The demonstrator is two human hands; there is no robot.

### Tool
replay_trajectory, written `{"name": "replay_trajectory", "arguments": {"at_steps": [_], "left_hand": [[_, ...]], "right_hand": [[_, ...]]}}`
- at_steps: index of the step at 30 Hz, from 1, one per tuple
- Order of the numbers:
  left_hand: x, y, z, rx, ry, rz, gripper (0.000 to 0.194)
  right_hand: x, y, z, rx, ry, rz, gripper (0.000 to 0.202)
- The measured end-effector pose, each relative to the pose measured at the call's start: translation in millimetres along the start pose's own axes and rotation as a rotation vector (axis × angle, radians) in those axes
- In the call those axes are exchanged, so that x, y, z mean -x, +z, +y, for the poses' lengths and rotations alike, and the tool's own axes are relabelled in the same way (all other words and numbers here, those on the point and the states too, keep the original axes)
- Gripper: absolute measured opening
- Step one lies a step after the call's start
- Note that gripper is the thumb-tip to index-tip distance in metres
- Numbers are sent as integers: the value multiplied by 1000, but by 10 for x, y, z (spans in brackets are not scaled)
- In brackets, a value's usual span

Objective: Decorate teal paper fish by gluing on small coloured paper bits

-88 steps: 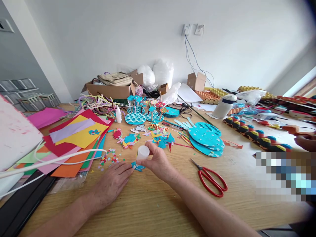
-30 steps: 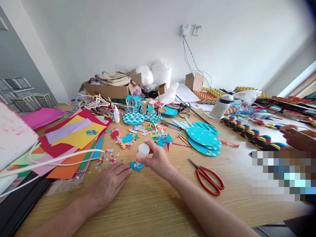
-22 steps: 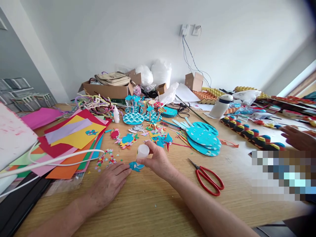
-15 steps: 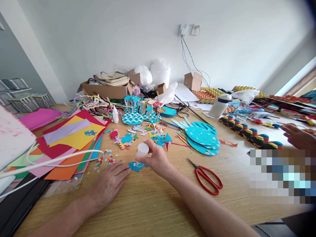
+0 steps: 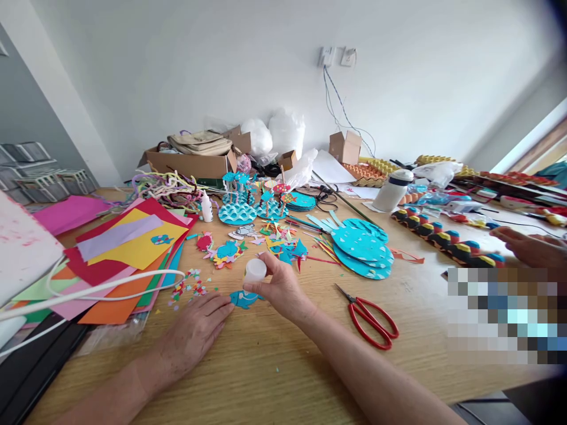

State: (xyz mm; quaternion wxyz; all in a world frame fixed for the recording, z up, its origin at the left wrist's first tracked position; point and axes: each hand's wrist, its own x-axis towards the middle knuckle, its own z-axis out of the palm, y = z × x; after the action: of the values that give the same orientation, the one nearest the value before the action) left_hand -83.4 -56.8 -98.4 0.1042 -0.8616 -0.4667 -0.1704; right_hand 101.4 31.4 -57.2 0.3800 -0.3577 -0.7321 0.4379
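A blue paper fish (image 5: 243, 300) lies on the table between my hands, with a pale glue line on its upper part. My right hand (image 5: 283, 288) is closed round a white glue bottle (image 5: 256, 270), tipped with its base up over the fish; its nozzle is hidden. My left hand (image 5: 199, 321) rests flat on the table, its fingertips at the fish's left end. Small coloured paper dots (image 5: 195, 283) are scattered just beyond that hand. Behind the bottle lie cut paper fish and sea shapes (image 5: 227, 251).
Red-handled scissors (image 5: 372, 319) lie right of my right forearm. Blue painted discs (image 5: 363, 251) are behind them. Coloured paper sheets (image 5: 128, 242) and a white cable (image 5: 110, 283) occupy the left. Another glue bottle (image 5: 207, 208) stands farther back. A co-worker's hand (image 5: 531, 245) is at the right edge.
My hands, the bottle and the fish stay almost in place. The co-worker's hand at the right has shifted a little to the left.
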Motion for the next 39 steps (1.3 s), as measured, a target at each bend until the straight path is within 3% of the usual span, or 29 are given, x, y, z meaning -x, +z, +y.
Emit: {"name": "replay_trajectory", "arguments": {"at_steps": [17, 39], "left_hand": [[2, -16, 10, -69, 9, -71, 31], [5, 2, -12, 32, -25, -25, 30]], "right_hand": [[57, -21, -26, 121, -68, -62, 28], [18, 25, -3, 45, -51, -1, 28]]}}
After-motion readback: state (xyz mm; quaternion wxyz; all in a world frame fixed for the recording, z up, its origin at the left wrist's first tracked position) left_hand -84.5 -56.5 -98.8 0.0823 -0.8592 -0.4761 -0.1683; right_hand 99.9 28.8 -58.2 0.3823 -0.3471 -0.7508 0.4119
